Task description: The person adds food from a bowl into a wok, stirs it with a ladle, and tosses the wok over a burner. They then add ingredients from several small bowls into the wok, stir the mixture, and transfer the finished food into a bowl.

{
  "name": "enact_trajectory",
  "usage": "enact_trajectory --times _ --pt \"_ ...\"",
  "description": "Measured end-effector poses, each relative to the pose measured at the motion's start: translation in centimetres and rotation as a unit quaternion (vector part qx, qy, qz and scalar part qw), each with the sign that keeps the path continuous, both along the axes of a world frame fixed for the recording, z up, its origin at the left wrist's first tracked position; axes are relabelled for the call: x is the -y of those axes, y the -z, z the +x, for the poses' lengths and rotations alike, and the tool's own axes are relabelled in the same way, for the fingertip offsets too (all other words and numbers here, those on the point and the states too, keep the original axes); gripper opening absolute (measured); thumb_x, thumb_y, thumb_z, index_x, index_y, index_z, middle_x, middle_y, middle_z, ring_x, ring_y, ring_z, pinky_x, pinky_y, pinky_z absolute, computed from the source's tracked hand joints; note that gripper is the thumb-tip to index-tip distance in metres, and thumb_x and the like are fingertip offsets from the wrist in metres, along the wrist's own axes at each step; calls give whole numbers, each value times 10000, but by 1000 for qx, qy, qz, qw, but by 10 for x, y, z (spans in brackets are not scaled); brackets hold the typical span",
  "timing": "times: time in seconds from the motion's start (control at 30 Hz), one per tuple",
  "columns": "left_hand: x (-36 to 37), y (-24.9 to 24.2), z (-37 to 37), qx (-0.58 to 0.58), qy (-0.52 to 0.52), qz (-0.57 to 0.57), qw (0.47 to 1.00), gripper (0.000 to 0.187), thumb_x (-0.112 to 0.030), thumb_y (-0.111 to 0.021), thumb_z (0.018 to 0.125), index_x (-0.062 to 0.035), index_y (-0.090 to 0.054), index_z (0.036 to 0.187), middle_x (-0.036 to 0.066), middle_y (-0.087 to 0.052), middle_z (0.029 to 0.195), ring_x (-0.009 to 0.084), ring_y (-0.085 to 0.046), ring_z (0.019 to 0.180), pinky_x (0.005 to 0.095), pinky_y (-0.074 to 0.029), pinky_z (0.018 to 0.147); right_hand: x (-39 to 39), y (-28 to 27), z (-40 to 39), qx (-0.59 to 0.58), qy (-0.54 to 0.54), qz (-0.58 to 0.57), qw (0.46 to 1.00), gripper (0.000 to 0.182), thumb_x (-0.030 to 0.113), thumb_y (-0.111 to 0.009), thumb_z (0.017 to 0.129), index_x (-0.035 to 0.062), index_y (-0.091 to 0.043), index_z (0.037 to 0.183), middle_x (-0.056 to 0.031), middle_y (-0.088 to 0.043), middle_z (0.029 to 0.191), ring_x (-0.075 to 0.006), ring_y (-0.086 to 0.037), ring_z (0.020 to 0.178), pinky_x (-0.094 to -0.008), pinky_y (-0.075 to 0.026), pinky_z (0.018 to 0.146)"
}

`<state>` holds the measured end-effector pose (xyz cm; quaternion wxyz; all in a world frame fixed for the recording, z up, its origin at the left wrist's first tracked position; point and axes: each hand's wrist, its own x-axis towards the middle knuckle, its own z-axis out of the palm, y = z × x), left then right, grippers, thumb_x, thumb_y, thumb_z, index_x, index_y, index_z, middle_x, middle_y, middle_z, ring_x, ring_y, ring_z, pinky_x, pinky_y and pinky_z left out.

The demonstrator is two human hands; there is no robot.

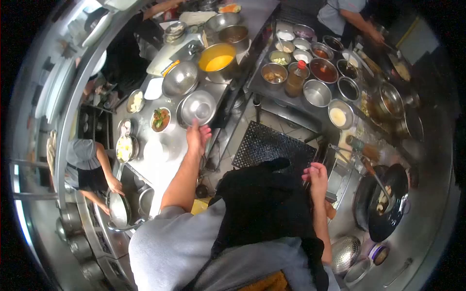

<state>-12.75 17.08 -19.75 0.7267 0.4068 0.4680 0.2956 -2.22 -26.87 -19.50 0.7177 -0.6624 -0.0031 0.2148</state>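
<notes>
My left hand reaches over the steel counter, thumb and fingers apart, with its fingertips right at the near rim of a shiny metal bowl. That bowl overlaps another metal bowl beneath it. Just to the left stands a white bowl of red and green food. My right hand hangs beside the black apron, its fingers loosely bent and nothing visible in them. Nearest to it on the right are a ladle handle and a black wok with some food pieces inside.
A pot of yellow liquid stands farther along the counter. Ingredient bowls surround a red-capped bottle. A black perforated mat lies on the floor. One co-worker handles a pan at left; another works at upper right.
</notes>
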Motion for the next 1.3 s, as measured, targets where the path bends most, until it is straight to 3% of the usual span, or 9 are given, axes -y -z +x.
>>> enact_trajectory --times 0.2,0.47,0.67,0.83,1.03,1.1,1.17,1.2,1.3 --pt "133 6 31 -85 302 38 949 280 -282 -494 969 -49 -573 1103 37 -571 713 127 -540 578 278 -435 494 75 46 -59 -1 146 -33 989 215 186 -581 963 25 -517 1092 -83 -615 836 -150 -602 656 -270 -499 569" --pt "319 -30 180 164 671 412 594 134 -150 -622 908 -47 -680 970 89 -677 775 136 -619 661 299 -503 630 137 189 -200 31 605 -400 688 498 159 -782 775 -49 -507 1135 -99 -528 897 -195 -535 822 -336 -510 671" --pt "501 -95 296 367 674 550 329 282 -179 -638 865 -60 -641 1121 168 -672 942 318 -651 808 406 -517 763 114 115 -138 -74 728 -237 639 652 270 -802 766 -57 -469 1221 -212 -574 1148 -264 -602 1016 -353 -536 781" --pt "587 -4 355 122 776 617 40 650 -187 -535 884 -69 -294 1476 265 -641 1081 419 -624 979 480 -490 887 121 160 -100 -144 590 -319 728 631 291 -823 698 -18 -512 1151 -218 -638 1032 -312 -634 999 -405 -518 816" --pt "614 5 388 210 823 526 49 624 -122 -519 869 -89 -335 1464 312 -629 1009 451 -618 935 495 -488 845 129 134 -53 -265 659 -324 625 471 166 -711 782 -62 -472 1117 -168 -644 1029 -305 -659 935 -377 -533 799" --pt "605 -39 420 194 813 547 -38 610 -132 -534 868 -169 -375 1456 303 -629 998 445 -616 937 491 -490 834 141 177 -72 -254 691 -294 610 394 138 -668 794 -51 -506 1099 -173 -641 1028 -308 -658 914 -390 -532 816" --pt "587 -93 460 202 773 593 -99 621 -137 -556 860 -241 -391 1449 296 -630 997 434 -617 945 492 -492 826 146 177 -83 126 597 8 792 496 380 -669 820 -11 -543 1098 -169 -622 1079 -323 -614 974 -448 -484 881" --pt "579 -115 472 223 745 618 -117 632 -138 -565 856 -269 -389 1448 296 -630 997 428 -617 951 491 -493 824 143 137 -77 -29 670 363 647 471 322 -612 863 4 -521 1199 -155 -622 1101 -306 -610 1006 -434 -482 897" --pt "560 -134 480 191 722 649 -144 618 -144 -558 866 -228 -380 1452 299 -625 1022 427 -611 974 489 -487 858 131 56 -61 21 650 431 626 485 311 -622 848 56 -523 1249 -122 -622 1117 -287 -603 1013 -422 -490 866"
